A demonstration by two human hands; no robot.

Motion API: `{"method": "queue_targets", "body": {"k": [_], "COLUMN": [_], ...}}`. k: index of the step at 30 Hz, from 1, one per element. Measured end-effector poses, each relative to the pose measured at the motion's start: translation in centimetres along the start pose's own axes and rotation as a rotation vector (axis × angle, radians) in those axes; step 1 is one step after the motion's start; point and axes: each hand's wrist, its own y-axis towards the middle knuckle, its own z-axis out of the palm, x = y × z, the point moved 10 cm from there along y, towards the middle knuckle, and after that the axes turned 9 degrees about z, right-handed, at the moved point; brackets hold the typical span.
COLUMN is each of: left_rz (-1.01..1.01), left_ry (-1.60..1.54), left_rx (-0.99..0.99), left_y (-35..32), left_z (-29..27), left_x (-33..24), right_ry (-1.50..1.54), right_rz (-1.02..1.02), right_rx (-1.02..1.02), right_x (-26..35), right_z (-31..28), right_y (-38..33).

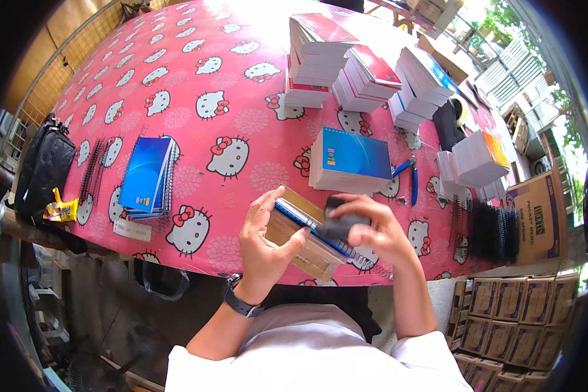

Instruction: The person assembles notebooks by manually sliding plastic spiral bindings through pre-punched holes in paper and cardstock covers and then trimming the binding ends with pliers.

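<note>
Near the front edge of the table, my left hand [265, 243] grips a small blue notebook [285, 209] with its spine edge turned up, resting at a wooden board [317, 262]. A coil [360, 257] runs along that edge and sticks out past its right end. My right hand [380, 228] is closed around a black object [341, 221], blurred by motion, at the coil; its exact kind does not show. Just beyond stands a stack of blue-covered pads [353, 160], with blue-handled pliers [409, 173] to its right.
Spiral-bound blue notebooks [148, 175] lie at the left beside loose dark coils [95, 163] and a yellow packet [61, 208]. Tall stacks of red pads [323, 29] and blue pads [431, 68] stand at the back right. Black coils [496, 228] sit by a cardboard box [539, 215].
</note>
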Motion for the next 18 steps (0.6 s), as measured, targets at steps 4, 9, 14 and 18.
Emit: {"method": "queue_targets", "body": {"k": [4, 9, 14, 18], "left_rz": [-0.018, -0.008, -0.007, 0.004], "left_ry": [-0.051, -0.088, -0.081, -0.059], "left_rx": [-0.010, 0.019, -0.005, 0.006], "left_y": [-0.1, -0.9, -1.8, -1.7], "left_z": [-0.2, 0.4, 1.2, 1.3], "left_x": [-0.1, -0.3, -0.8, -0.7], "right_ry": [0.443, 0.057, -0.039, 0.430], "right_rz": [-0.182, -0.009, 0.049, -0.158], "right_rx": [0.239, -0.022, -0.065, 0.170], "right_x": [2.2, -0.2, 0.0, 2.6], "right_z": [1.0, -0.4, -0.5, 0.6], "right_y": [-0.7, 0.1, -0.2, -1.6]}}
